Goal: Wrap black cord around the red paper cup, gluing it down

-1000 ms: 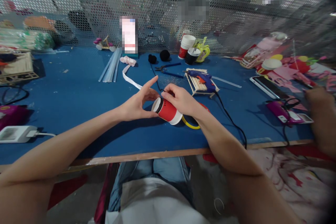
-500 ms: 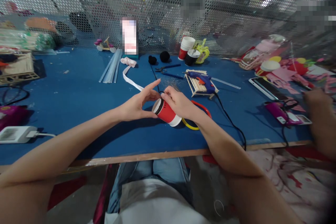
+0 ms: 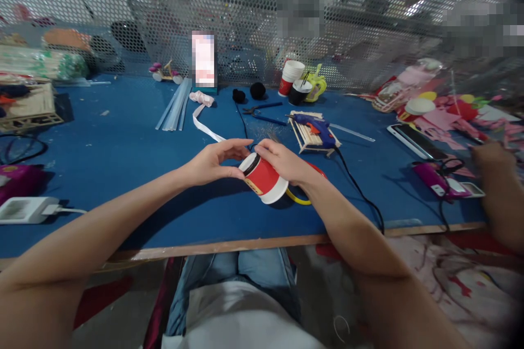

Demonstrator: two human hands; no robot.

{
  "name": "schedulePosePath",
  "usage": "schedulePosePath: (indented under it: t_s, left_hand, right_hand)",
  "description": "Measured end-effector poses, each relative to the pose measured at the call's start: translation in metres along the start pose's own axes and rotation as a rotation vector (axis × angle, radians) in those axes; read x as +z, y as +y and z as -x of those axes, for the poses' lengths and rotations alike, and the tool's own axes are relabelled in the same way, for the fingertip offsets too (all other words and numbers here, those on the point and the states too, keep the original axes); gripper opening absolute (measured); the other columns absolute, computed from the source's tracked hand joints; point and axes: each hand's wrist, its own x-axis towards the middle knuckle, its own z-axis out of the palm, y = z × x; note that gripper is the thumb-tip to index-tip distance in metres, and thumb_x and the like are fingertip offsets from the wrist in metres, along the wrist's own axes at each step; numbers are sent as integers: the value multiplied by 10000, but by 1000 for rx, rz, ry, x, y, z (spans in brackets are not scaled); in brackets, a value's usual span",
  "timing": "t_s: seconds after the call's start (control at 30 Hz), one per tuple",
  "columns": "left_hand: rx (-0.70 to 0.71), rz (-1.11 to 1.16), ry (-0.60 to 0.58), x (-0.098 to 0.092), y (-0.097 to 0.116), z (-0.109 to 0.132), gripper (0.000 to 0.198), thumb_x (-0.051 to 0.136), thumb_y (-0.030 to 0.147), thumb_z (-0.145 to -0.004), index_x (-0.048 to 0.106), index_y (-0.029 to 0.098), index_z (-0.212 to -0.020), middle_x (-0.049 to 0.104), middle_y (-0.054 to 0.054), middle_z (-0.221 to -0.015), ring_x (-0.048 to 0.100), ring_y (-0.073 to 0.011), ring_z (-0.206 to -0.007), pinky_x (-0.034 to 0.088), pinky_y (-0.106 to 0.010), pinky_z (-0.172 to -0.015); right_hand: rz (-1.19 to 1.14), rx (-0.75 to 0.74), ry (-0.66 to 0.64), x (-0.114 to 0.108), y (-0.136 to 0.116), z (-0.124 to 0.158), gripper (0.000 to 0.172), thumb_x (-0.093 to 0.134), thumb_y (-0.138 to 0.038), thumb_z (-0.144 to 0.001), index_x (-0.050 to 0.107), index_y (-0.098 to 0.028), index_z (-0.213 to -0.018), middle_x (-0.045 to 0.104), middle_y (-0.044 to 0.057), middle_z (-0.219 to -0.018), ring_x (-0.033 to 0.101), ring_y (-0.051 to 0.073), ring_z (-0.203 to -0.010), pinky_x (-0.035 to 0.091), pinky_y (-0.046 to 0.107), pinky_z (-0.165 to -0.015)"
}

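Observation:
A red paper cup [image 3: 267, 179] lies tilted between my hands, just above the table's near side. White shows at both its ends, and a black band circles it near the left one. My right hand [image 3: 282, 161] grips the cup from above and the right. At the left end my left hand [image 3: 219, 162] holds it, thumb along the near edge and fingers curving over the far side. A white ribbon [image 3: 207, 130] runs out from behind my left fingers. Partly hidden behind my right wrist is a red and yellow ring [image 3: 301, 196].
Beyond my hands are pliers [image 3: 266, 112], a blue glue gun [image 3: 317, 126] on a stick rack, and stacked paper cups [image 3: 291, 76]. Clear glue sticks [image 3: 176, 106] lie left, a phone [image 3: 417, 142] right. Another person's hand [image 3: 495, 163] is at the right edge.
The cup has turned in my hands, so a yellowish patch and more of its white right end show. My left fingers have come down closer to the cup.

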Motion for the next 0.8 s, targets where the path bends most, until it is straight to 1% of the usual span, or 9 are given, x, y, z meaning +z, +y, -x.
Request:
schedulePosePath:
  t_s: [0.1, 0.17, 0.27, 0.43, 0.57, 0.67, 0.8]
  left_hand:
    - [-37, 29, 1, 1, 5, 1, 532, 719, 317, -764, 557, 195, -1256, 678, -99, -1062, 640, -194, -977, 513, -374, -902]
    - [-63, 25, 5, 2, 8, 1, 469, 664, 336, -813, 563, 171, -1240, 683, -113, -1067, 644, -198, -973, 520, -362, -875]
    - [-99, -3, 6, 5, 12, 1, 446, 644, 331, -828, 566, 154, -1230, 685, -122, -1078, 648, -204, -972, 521, -360, -870]
    - [-110, -31, 2, 5, 13, 1, 458, 648, 333, -821, 558, 155, -1234, 676, -124, -1113, 643, -209, -994, 518, -367, -894]
    - [-120, -81, 9, 6, 15, 1, 495, 656, 347, -811, 542, 150, -1250, 664, -132, -1129, 636, -220, -1008, 511, -381, -899]
    - [-176, -171, 28, 7, 18, 1, 540, 673, 390, -787, 536, 144, -1248, 667, -124, -1071, 641, -217, -936, 521, -383, -840]
    - [-282, -240, 31, 10, 20, 1, 678, 699, 466, -732, 491, 121, -1277, 652, -124, -1035, 637, -227, -891, 524, -390, -784]
  right_hand:
    - [-117, 60, -29, 2, -1, 0, 275, 451, -455, -902, 449, -207, -782, 489, -37, -663, 498, 110, -586, 381, 253, -540]
    - [-116, 56, -18, 3, -1, 1, 274, 456, -443, -901, 445, -206, -764, 476, -43, -643, 485, 103, -569, 372, 245, -528]
    - [-54, 38, 8, 3, -2, 2, 261, 451, -423, -902, 452, -202, -764, 481, -40, -652, 481, 103, -584, 366, 244, -532]
    - [42, -17, 45, 4, -2, 3, 269, 426, -437, -908, 455, -204, -776, 485, -30, -667, 473, 116, -620, 357, 258, -570]
    - [149, -102, 123, 5, -2, 4, 255, 397, -426, -917, 444, -207, -794, 505, -9, -721, 486, 137, -686, 360, 284, -631]
    - [238, -127, 161, 6, -3, 6, 218, 370, -400, -927, 406, -216, -815, 505, -6, -710, 484, 148, -678, 357, 296, -647]
    - [339, -154, 207, 11, -4, 10, 211, 337, -411, -936, 367, -227, -838, 527, 11, -703, 497, 169, -673, 350, 302, -637]
